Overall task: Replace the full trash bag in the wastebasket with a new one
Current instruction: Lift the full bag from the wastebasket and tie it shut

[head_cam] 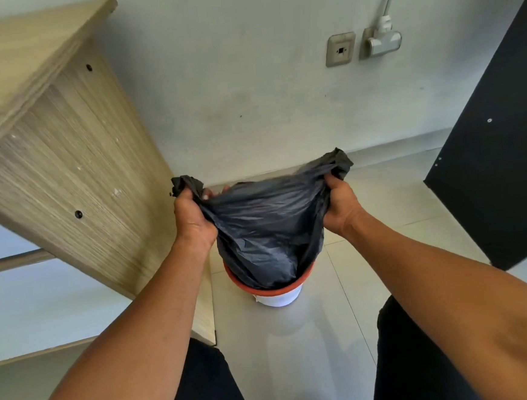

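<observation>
Your left hand (192,213) is closed tight on one bunched corner of the black trash bag (268,231), with a tuft of plastic sticking up above your knuckles. Your right hand (340,205) is clenched the same way on the opposite corner, and that tuft pokes up toward the wall (246,75). Between your two fists the bag's mouth is stretched wide, so its top edge runs nearly taut from one hand to the other.

The lower part of the bag sits inside the wastebasket (279,298), a small white bin with a red-orange rim (306,277) that stands on the pale tiled floor (382,209) directly below your hands. The plastic narrows as it drops into the opening. You cannot tell from this angle how much is in the bag, since its dark folds hide whatever is inside.

To your left a light wooden desk (62,146) stands just beside the bin, its side panel facing you. To your right a black panel (498,149) stands well apart from the bin. On the wall above, a socket plate (340,49) sits next to a white plug adapter (384,43) with a cable running upward. Your dark trouser legs (207,387) frame the bottom of the view.
</observation>
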Motion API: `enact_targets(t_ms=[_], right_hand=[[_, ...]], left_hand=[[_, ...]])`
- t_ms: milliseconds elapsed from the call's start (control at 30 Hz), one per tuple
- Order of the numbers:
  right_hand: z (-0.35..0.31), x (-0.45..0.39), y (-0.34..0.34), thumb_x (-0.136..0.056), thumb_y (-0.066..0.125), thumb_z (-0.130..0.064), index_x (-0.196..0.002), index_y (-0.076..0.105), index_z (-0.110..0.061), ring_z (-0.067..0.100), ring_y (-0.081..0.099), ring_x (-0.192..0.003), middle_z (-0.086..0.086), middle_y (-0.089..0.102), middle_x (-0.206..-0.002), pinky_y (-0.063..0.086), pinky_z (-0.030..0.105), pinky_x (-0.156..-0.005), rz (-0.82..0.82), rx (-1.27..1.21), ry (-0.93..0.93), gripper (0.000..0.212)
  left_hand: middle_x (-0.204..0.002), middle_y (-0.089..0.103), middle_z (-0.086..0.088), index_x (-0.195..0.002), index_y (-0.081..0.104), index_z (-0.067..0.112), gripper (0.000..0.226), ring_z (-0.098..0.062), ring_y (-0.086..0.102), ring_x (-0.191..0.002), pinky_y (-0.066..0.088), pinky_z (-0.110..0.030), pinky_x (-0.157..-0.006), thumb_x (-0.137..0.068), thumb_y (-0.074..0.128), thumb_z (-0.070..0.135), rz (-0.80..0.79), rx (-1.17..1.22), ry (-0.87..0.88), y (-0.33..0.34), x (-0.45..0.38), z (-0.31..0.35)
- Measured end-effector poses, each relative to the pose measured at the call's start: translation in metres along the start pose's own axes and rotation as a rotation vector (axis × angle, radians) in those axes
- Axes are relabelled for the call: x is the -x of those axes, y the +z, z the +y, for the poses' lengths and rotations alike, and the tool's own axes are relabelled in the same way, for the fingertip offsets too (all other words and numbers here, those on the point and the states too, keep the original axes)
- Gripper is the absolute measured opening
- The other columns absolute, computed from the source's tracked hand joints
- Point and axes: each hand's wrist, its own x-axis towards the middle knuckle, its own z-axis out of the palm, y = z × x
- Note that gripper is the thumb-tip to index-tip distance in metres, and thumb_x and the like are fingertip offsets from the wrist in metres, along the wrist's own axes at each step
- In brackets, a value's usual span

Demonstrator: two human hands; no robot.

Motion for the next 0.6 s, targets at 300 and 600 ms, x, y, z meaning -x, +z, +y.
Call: enact_targets(t_ms=[300,600], right_hand=[[0.015,0.007,0.005,-0.084,0.044,0.001,-0.096,0.061,0.002,0.025,0.059,-0.069,0.011,0.060,-0.078,0.056,0.036,-0.077,-0.226,0.216,0.168,0.021],[0.033,0.005,0.019,-0.086,0.075,-0.011,-0.103,0.071,-0.004,0.033,0.073,-0.096,0.014,0.076,-0.099,0.059,0.043,-0.091,-0.076,0.643,-0.134,0.018]], left_hand=[[-0.052,0.053,0.013,-0.086,0.079,0.013,0.049,-0.013,0.051,-0.053,0.042,-0.027,-0.058,-0.091,0.062,0.059,0.027,-1.007,0.225,-0.001,0.003,-0.019],[-0.077,0.072,0.005,-0.080,0.065,0.025,0.043,-0.022,0.067,-0.075,0.054,-0.040,-0.073,-0.074,0.061,0.068,-0.266,-1.763,0.699,-0.017,0.016,-0.042]])
